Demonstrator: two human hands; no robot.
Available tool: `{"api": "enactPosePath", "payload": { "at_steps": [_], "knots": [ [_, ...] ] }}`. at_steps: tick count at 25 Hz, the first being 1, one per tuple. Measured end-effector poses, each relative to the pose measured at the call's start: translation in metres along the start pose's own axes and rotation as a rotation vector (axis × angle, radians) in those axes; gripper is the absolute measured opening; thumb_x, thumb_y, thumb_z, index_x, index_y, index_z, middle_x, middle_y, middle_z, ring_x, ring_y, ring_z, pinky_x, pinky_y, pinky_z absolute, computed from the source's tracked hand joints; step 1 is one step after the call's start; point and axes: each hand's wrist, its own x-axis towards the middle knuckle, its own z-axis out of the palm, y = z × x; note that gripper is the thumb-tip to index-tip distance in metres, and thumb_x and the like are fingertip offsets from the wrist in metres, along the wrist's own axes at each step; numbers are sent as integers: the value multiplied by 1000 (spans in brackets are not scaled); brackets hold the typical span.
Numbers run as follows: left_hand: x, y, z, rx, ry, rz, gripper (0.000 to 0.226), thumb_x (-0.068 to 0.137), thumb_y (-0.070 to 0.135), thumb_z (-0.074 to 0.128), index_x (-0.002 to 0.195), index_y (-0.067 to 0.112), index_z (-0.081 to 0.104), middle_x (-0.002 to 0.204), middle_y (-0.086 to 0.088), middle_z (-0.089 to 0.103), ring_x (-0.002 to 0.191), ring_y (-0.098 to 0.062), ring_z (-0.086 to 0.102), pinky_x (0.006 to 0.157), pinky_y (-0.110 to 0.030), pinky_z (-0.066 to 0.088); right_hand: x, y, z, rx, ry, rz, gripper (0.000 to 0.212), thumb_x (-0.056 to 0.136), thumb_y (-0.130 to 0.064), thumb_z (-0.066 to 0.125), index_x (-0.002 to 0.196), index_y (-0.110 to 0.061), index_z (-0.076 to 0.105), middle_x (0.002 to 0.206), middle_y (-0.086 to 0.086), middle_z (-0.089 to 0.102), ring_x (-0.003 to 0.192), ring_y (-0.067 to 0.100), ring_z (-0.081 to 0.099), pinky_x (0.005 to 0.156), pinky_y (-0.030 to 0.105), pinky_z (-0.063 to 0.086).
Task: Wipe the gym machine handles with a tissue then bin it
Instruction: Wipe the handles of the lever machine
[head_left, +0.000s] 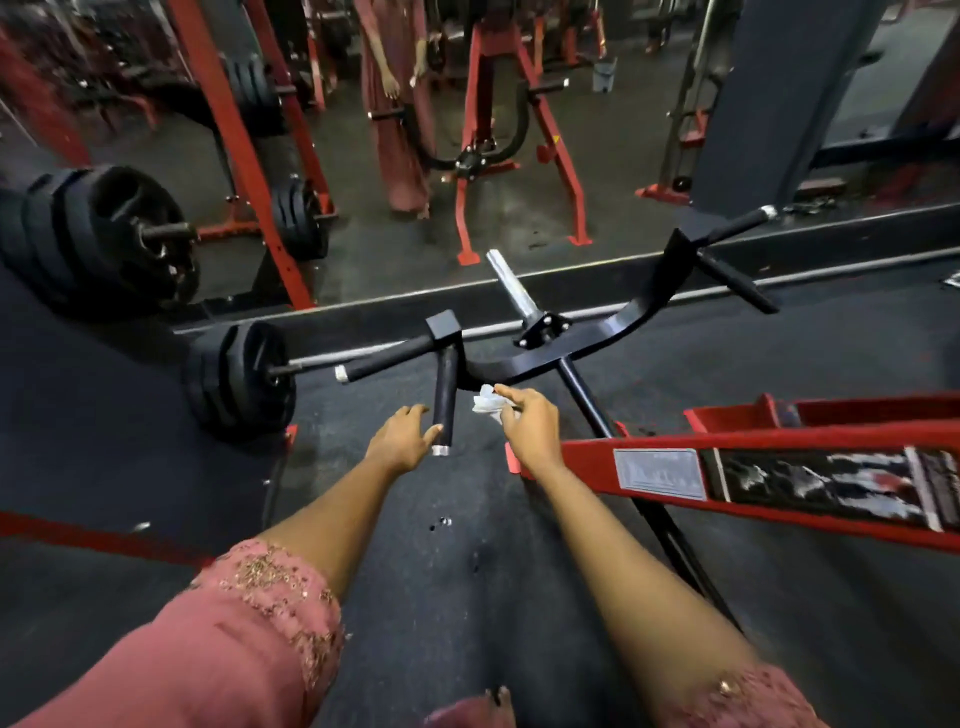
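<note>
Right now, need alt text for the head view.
A person's right hand pinches a crumpled white tissue just right of a black machine handle, while the left hand touches the handle's lower end with its fingertips. Black weight plates on a bar sit to the left.

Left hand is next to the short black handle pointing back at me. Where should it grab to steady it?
Probably low on the handle, just above its silver end cap, coming from the left. That free end points toward you, the left hand sits beside it, and the right hand holds the tissue on the other side.
</note>
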Motion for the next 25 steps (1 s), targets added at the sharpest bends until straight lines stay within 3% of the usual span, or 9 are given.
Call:
{"api": "enactPosePath", "payload": {
  "at_steps": [4,9,13,16,18,22,25],
  "knots": [
    [45,-14,21,-107,-60,-99,56,94,41,45,139,9,34,140,-17,41,128,-32,41,104,-41,35,55,13,17,-81,-74,-24,36,83,5,48,112,-8,65,104,14,64,98,27,59,83,24,41],
    [78,-33,62,-361,-95,-270,62,92,40,50,141,8,31,141,-18,41,130,-31,39,105,-38,33,127,11,58,-344,-171,-387,32,82,-2,58,108,-17,68,97,4,68,92,28,53,81,38,49],
    [83,-39,87,-536,-38,-330,54,90,31,57,134,3,42,132,-17,53,123,-28,50,99,-30,37,157,20,85,-490,-279,-559,38,85,-2,53,119,-18,61,104,9,63,94,30,52,72,39,50],
    [73,-38,97,-652,50,-368,34,89,24,60,117,4,59,106,-13,67,98,-22,60,75,-16,40,164,41,100,-652,-462,-534,42,89,-6,47,128,-23,51,115,8,53,99,27,48,72,40,49],
    [67,-37,101,-719,77,-386,28,88,21,61,111,5,63,92,-6,66,86,-13,56,62,-6,35,157,48,106,-637,-471,-528,41,88,-5,51,126,-19,53,114,10,52,95,29,50,69,40,50],
    [65,-36,103,-771,113,-399,30,85,18,65,113,7,64,99,-2,65,91,-8,54,66,-3,34,132,56,114,-576,-444,-620,42,77,5,58,117,-8,60,106,15,59,84,33,56,65,35,51],
    [67,-39,104,-767,107,-421,30,82,13,68,110,2,64,100,-2,65,93,-9,55,67,4,35,101,64,115,-544,-661,-481,39,91,-7,46,129,-16,49,120,8,48,104,26,46,80,38,45]
  ]
}}
